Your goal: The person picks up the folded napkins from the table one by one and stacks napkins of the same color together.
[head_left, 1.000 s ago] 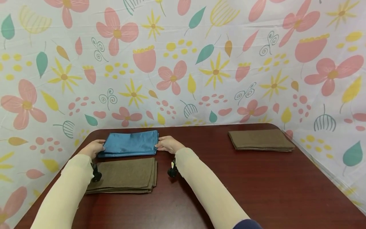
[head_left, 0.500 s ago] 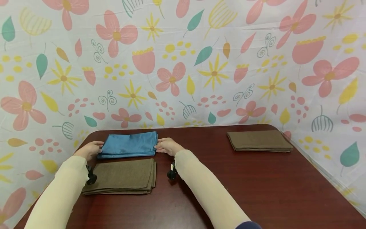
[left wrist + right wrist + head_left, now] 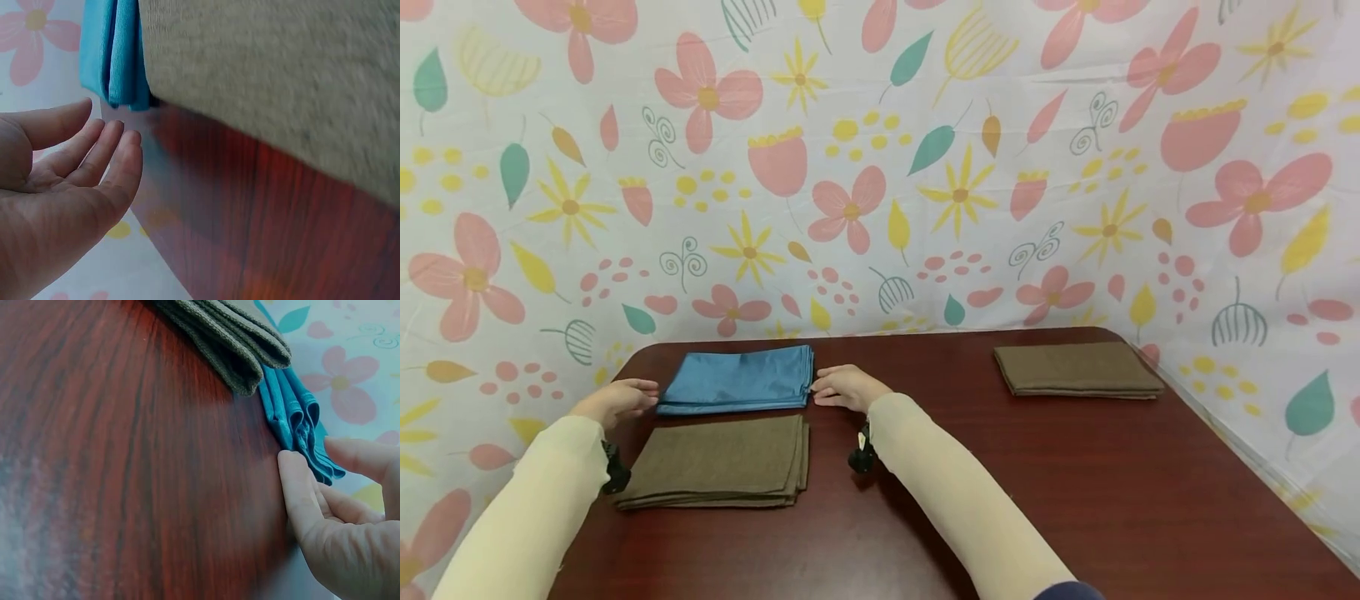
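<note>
A folded blue cloth (image 3: 741,379) lies flat at the far left of the table. My left hand (image 3: 616,402) is just off its left edge, fingers loosely bent and holding nothing; the left wrist view shows a gap between the fingertips (image 3: 129,139) and the cloth. At the cloth's right edge is my right hand (image 3: 848,388). In the right wrist view its thumb and fingers stand apart beside the layered folds (image 3: 300,419), and whether a fingertip touches them I cannot tell. A folded brown cloth (image 3: 718,462) lies in front of the blue one.
Another folded brown cloth (image 3: 1078,369) lies at the far right of the dark red-brown table (image 3: 970,467). Behind the table and along its sides hangs a white flowered sheet (image 3: 880,125).
My left hand has let go of the blue cloth's left edge and moved left. The right hand has loosened and shifted slightly right. The cloths have stayed in place.
</note>
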Demonstrator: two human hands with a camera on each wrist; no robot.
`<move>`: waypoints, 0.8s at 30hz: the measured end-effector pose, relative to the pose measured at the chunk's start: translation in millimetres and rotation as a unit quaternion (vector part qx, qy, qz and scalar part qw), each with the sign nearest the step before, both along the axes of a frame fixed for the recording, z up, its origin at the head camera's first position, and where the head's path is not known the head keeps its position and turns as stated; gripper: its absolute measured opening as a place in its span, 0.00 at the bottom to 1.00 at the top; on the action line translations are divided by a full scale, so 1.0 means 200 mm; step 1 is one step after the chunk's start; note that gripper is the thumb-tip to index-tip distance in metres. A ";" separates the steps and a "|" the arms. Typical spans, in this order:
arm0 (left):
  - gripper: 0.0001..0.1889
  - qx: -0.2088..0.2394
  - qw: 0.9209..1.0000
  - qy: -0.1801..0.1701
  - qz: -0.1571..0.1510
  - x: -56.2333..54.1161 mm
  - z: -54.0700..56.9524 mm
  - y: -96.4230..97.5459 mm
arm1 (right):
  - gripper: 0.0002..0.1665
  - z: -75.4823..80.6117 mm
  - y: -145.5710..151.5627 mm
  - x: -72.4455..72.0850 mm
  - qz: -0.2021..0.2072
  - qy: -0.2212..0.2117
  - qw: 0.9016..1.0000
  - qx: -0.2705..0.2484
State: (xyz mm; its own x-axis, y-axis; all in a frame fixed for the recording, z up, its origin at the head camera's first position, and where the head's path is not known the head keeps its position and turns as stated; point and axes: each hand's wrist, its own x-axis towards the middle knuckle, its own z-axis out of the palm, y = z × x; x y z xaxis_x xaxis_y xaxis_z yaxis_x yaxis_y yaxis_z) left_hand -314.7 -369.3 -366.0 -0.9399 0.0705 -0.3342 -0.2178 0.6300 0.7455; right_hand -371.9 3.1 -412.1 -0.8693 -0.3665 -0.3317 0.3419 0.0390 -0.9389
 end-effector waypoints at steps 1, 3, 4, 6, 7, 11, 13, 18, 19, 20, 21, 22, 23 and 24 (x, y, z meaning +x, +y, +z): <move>0.30 0.001 1.000 -0.002 -0.002 0.01 0.00 -0.01 | 0.31 0.00 0.00 0.01 0.001 0.000 1.000 0.001; 0.31 0.003 1.000 -0.006 -0.002 0.02 -0.01 -0.02 | 0.30 0.00 0.01 0.02 0.006 0.003 1.000 0.007; 0.31 0.004 1.000 -0.008 -0.001 0.03 -0.01 -0.02 | 0.29 0.00 0.01 0.03 0.008 0.004 1.000 0.010; 0.32 0.010 1.000 -0.011 -0.001 0.04 -0.02 -0.03 | 0.29 0.01 0.02 0.04 0.014 0.005 1.000 0.019; 0.32 0.013 1.000 -0.012 0.000 0.04 -0.03 -0.03 | 0.28 0.01 0.03 0.04 0.017 0.005 1.000 0.023; 0.32 0.017 1.000 -0.010 -0.004 0.06 -0.03 -0.03 | 0.28 0.03 0.05 0.05 0.025 0.002 0.999 0.035; 0.32 0.013 1.000 -0.009 -0.015 0.06 -0.03 -0.02 | 0.27 0.04 0.06 0.05 0.027 0.001 0.999 0.038; 0.32 0.002 0.999 -0.012 -0.039 0.08 -0.02 0.01 | 0.24 0.06 0.09 0.07 0.030 -0.008 0.998 0.050; 0.32 0.000 0.999 -0.013 -0.040 0.09 -0.02 0.02 | 0.23 0.06 0.09 0.07 0.029 -0.012 0.998 0.054; 0.32 -0.001 0.999 -0.014 -0.037 0.09 -0.01 0.02 | 0.21 0.07 0.10 0.07 0.028 -0.017 0.998 0.058; 0.33 0.000 0.999 -0.015 -0.037 0.10 -0.01 0.02 | 0.20 0.07 0.10 0.08 0.028 -0.022 0.997 0.062; 0.33 0.001 0.999 -0.016 -0.032 0.10 -0.01 0.03 | 0.19 0.08 0.11 0.08 0.027 -0.027 0.997 0.066; 0.33 0.000 0.999 -0.015 -0.031 0.11 -0.02 0.03 | 0.18 0.08 0.11 0.08 0.026 -0.033 0.997 0.067; 0.33 0.001 1.000 -0.015 -0.027 0.11 -0.02 0.03 | 0.18 0.08 0.12 0.09 0.026 -0.039 0.997 0.066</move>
